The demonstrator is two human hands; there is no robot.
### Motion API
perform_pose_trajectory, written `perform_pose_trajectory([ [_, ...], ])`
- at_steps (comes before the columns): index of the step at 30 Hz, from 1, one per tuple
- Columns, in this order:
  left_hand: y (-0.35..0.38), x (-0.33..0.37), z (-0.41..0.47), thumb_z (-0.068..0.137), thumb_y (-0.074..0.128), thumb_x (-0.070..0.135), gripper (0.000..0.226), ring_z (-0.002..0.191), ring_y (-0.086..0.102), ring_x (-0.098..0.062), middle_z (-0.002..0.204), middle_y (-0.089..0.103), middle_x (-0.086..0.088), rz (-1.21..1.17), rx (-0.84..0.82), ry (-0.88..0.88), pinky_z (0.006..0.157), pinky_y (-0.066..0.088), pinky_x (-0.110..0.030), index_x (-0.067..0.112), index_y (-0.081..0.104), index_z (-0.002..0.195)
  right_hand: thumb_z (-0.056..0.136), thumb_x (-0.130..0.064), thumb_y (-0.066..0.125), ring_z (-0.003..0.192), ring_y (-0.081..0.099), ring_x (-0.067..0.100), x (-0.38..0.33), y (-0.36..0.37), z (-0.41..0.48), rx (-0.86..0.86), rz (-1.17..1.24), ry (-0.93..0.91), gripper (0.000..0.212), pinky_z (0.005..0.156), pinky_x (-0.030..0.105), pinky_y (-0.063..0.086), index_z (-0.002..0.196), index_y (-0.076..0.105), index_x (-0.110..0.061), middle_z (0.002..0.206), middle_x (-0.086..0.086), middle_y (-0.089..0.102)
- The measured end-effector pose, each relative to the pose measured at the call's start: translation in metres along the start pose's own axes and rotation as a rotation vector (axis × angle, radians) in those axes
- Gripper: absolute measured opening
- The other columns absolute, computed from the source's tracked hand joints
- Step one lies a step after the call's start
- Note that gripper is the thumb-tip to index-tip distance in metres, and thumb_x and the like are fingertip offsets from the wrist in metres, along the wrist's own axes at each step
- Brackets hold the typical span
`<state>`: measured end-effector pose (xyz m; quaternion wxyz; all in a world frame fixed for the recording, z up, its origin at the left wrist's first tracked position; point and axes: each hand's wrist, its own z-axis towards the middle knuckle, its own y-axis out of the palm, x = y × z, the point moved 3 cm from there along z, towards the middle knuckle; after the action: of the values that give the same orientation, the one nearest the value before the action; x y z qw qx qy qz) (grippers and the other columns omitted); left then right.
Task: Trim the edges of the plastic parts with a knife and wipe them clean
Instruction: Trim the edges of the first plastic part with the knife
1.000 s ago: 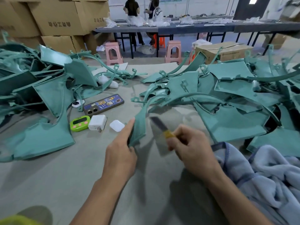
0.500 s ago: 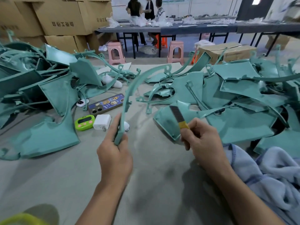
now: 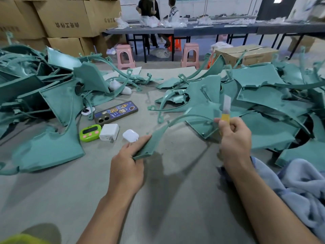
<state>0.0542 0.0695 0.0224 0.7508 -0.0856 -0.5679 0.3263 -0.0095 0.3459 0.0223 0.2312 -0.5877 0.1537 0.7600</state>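
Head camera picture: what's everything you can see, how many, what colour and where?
Curved teal plastic strip: one, teal, in left hand
Loose teal plastic parts: many, teal, heaped left and right
Yellow-handled knife: one, yellow, blade up, in right hand
Phone in picture case: one, dark blue, beside left heap
Lime-green timer: one, green, below phone
White charger block: one, white, right of timer
White earbud case: one, white, right of charger
Pale blue cloth: one, blue, near right
Pink plastic stools: two, pink, at back
Left hand: one, grips strip
Right hand: one, grips knife
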Motion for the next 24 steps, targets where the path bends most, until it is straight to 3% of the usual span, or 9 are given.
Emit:
perform_pose_trajectory([
  [2, -0.002, -0.002, 0.004, 0.078, 0.059, -0.011, 0.087, 0.094, 0.054, 0.024, 0.11, 0.066, 0.034, 0.045, 0.003, 0.024, 0.079, 0.032, 0.006, 0.069, 0.061, 0.112, 0.096, -0.014, 0.063, 0.053, 0.047, 0.011, -0.009, -0.011, -0.015, -0.014, 0.005, -0.052, 0.022, 0.052, 0.03, 0.039, 0.074, 0.065, -0.018, 0.062, 0.009, 0.059],
  [4, -0.004, -0.004, 0.006, 0.075, 0.058, -0.015, 0.092, 0.098, 0.051, 0.03, 0.103, 0.061, 0.048, 0.022, 0.001, 0.039, 0.08, 0.032, 0.007, 0.071, 0.061, 0.108, 0.095, -0.015, 0.065, 0.048, 0.049, 0.015, -0.019, -0.009, -0.036, -0.197, 0.002, -0.081, 0.023, 0.045, 0.031, 0.038, 0.073, 0.062, -0.019, 0.061, 0.009, 0.061],
  [6, -0.004, -0.004, 0.007, 0.075, 0.059, -0.015, 0.093, 0.102, 0.051, 0.031, 0.1, 0.055, 0.057, -0.006, -0.011, 0.057, 0.083, 0.033, 0.007, 0.074, 0.06, 0.102, 0.091, -0.026, 0.067, 0.05, 0.047, 0.015, -0.03, 0.001, -0.061, -0.419, -0.07, -0.124, 0.019, 0.048, 0.035, 0.038, 0.073, 0.059, -0.021, 0.059, 0.007, 0.058],
  [9, -0.002, 0.001, 0.004, 0.073, 0.072, -0.013, 0.084, 0.111, 0.058, 0.018, 0.113, 0.062, 0.045, -0.019, 0.001, 0.152, 0.094, 0.038, 0.0, 0.063, 0.066, 0.108, 0.085, -0.042, 0.063, 0.052, 0.041, 0.003, -0.044, 0.016, -0.09, -0.641, -0.205, -0.258, 0.02, 0.051, 0.021, 0.035, 0.077, 0.057, -0.025, 0.058, -0.005, 0.05],
  [11, 0.0, 0.005, 0.001, 0.07, 0.079, -0.011, 0.079, 0.118, 0.058, 0.011, 0.12, 0.062, 0.04, -0.013, -0.01, 0.222, 0.1, 0.039, -0.006, 0.054, 0.069, 0.113, 0.089, -0.038, 0.064, 0.053, 0.042, 0.003, -0.05, 0.022, -0.102, -0.716, -0.239, -0.318, 0.018, 0.05, 0.014, 0.031, 0.08, 0.056, -0.025, 0.058, -0.009, 0.05],
  [14, 0.0, 0.008, -0.001, 0.075, 0.066, -0.013, 0.076, 0.116, 0.056, 0.017, 0.112, 0.061, 0.047, -0.035, 0.0, 0.228, 0.099, 0.037, -0.002, 0.055, 0.068, 0.111, 0.09, -0.032, 0.068, 0.053, 0.042, 0.004, -0.048, 0.022, -0.098, -0.655, -0.291, -0.311, 0.018, 0.049, 0.015, 0.032, 0.079, 0.055, -0.025, 0.058, -0.011, 0.05],
  [20, -0.002, 0.011, -0.002, 0.077, 0.056, -0.013, 0.076, 0.108, 0.055, 0.025, 0.097, 0.057, 0.055, -0.091, 0.017, 0.135, 0.093, 0.036, 0.003, 0.058, 0.067, 0.103, 0.093, -0.027, 0.07, 0.058, 0.049, 0.005, -0.031, -0.006, -0.042, -0.153, -0.585, -0.084, 0.029, 0.052, 0.028, 0.031, 0.07, 0.054, -0.016, 0.061, -0.004, 0.059],
  [22, -0.001, 0.011, -0.002, 0.077, 0.056, -0.015, 0.077, 0.107, 0.054, 0.026, 0.096, 0.056, 0.056, -0.089, 0.007, 0.124, 0.093, 0.035, 0.004, 0.056, 0.067, 0.104, 0.092, -0.026, 0.071, 0.056, 0.05, 0.011, -0.031, -0.012, -0.042, -0.195, -0.457, -0.097, 0.028, 0.053, 0.028, 0.036, 0.07, 0.055, -0.018, 0.061, -0.001, 0.061],
  [24, 0.001, 0.011, -0.002, 0.078, 0.056, -0.016, 0.077, 0.107, 0.053, 0.028, 0.095, 0.054, 0.057, -0.079, -0.003, 0.127, 0.093, 0.034, 0.004, 0.056, 0.067, 0.104, 0.09, -0.031, 0.07, 0.053, 0.046, 0.008, -0.038, -0.001, -0.062, -0.407, -0.311, -0.173, 0.025, 0.051, 0.027, 0.037, 0.073, 0.056, -0.021, 0.061, 0.0, 0.058],
])
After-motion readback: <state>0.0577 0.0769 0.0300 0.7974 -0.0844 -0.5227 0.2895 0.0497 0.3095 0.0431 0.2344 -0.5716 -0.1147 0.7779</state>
